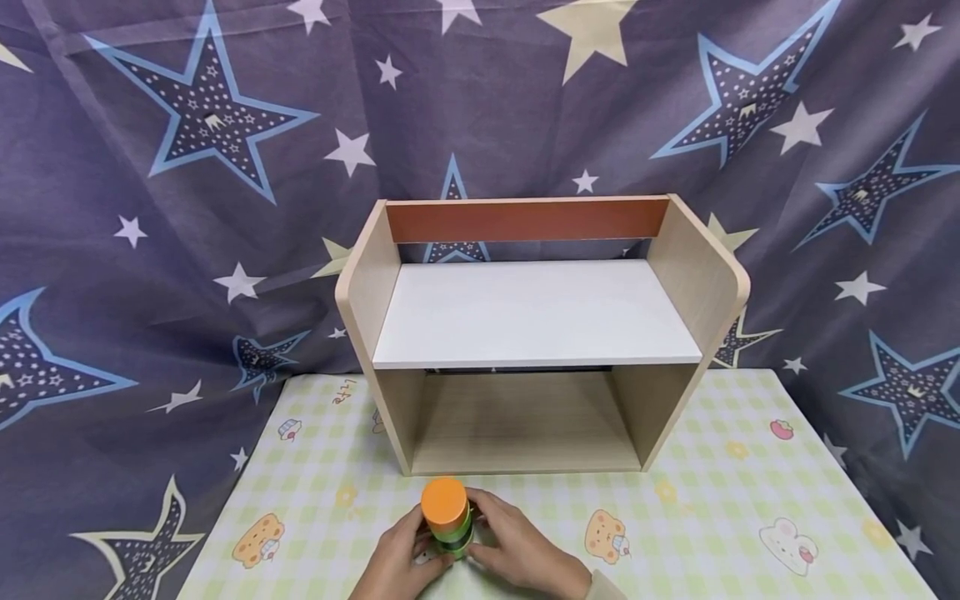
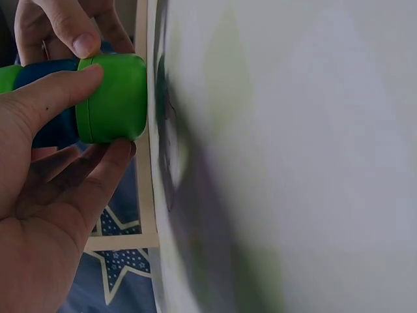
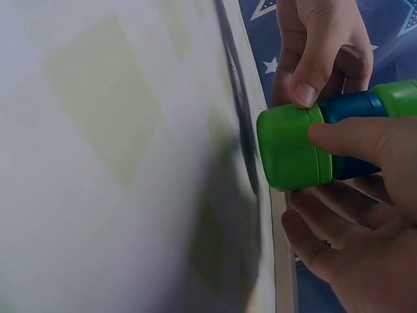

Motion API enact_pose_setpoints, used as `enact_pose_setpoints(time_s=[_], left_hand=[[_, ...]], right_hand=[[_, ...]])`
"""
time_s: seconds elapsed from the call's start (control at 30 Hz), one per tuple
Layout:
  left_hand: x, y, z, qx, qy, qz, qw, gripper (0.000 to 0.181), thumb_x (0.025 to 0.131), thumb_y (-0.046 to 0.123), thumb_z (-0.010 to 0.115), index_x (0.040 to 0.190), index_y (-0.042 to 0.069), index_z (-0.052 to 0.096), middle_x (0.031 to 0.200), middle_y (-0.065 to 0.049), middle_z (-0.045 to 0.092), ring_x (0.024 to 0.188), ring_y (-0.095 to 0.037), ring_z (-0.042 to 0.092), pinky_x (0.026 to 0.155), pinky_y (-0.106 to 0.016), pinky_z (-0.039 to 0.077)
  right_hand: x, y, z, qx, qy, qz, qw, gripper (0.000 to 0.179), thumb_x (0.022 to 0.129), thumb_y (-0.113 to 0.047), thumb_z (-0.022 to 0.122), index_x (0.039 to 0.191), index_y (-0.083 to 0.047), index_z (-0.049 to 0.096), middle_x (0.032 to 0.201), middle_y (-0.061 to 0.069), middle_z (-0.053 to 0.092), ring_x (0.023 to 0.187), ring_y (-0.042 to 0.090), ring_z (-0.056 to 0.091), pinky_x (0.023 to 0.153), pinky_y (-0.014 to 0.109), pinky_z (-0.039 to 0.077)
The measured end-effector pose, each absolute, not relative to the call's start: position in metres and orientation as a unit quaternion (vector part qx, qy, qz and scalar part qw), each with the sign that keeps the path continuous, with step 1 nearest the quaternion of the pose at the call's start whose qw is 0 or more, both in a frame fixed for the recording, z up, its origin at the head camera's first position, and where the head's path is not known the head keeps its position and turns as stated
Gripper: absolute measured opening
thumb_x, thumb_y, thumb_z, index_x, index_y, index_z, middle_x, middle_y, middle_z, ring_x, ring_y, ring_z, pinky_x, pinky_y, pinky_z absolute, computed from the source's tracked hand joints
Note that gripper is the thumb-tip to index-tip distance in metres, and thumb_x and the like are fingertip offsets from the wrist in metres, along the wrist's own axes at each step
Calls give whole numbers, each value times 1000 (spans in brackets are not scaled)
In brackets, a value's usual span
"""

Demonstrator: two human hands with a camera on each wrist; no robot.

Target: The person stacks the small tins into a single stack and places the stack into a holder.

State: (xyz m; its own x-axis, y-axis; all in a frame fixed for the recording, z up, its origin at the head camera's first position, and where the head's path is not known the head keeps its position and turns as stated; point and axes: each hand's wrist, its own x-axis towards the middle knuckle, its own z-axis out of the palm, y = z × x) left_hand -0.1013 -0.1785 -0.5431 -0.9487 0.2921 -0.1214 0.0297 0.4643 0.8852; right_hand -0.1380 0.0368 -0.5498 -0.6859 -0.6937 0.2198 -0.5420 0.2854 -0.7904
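Where hands (image 1: 397,557) (image 1: 522,546) grip it, container (image 1: 447,518) partly hidden

small lettering (image 1: 343,392) on tablecloth (image 1: 701,542), not legible

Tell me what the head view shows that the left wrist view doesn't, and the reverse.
Only the head view: the orange lid, the white shelf board and the reddish-brown rail.

Only the left wrist view: the palm side of the left hand and the seam around the container's green end.

Both: left hand and right hand holding the container, tablecloth, starry curtain, part of the wooden rack.
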Motion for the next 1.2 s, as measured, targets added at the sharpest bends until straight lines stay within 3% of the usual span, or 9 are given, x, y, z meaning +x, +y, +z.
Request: enact_pose_setpoints(time_s=[0.83, 1.2], left_hand=[[-111, -145, -522, 157, 831, 519, 122, 70, 77, 31, 75, 136, 28, 38, 122, 6, 52, 109, -11, 53, 86, -21, 49], [-116, -130, -521, 215, 824, 518, 72, 74, 79, 25, 75, 140, 31, 33, 126, 7, 50, 109, -10, 53, 86, -23, 49]], right_hand=[[-133, 77, -527, -347, 805, -478, 61, 66, 86, -21, 68, 140, -26, 30, 129, -7, 46, 112, 12, 50, 85, 32, 51], [-131, 94, -520, -332, 813, -477, 33, 67, 84, -22, 70, 139, -25, 32, 126, -7, 49, 107, 12, 53, 83, 35, 52]])
